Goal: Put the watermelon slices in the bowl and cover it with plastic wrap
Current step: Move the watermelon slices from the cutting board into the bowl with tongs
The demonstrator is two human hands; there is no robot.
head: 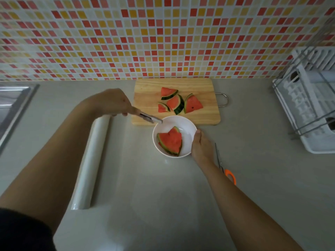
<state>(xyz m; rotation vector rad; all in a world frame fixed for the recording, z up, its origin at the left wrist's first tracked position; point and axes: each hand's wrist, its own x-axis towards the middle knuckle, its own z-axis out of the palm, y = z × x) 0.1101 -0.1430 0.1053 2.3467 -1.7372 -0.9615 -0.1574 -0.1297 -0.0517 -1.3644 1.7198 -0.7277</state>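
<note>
A white bowl [188,127] stands on the grey counter just in front of a wooden cutting board [146,98]. Watermelon slices [171,141] lie in the bowl, at least two stacked. Several more watermelon slices [193,104] rest on the board. My left hand [113,102] grips metal tongs [151,119] whose empty tips hover over the bowl's far left rim. My right hand [201,146] holds the bowl's right rim. A roll of plastic wrap [91,162] lies on the counter, left of the bowl.
Orange-handled scissors [228,173] lie right of my right forearm. A white dish rack [311,104] stands at the far right. A steel sink [12,105] edge shows at the left. A mosaic tiled wall rises behind the board.
</note>
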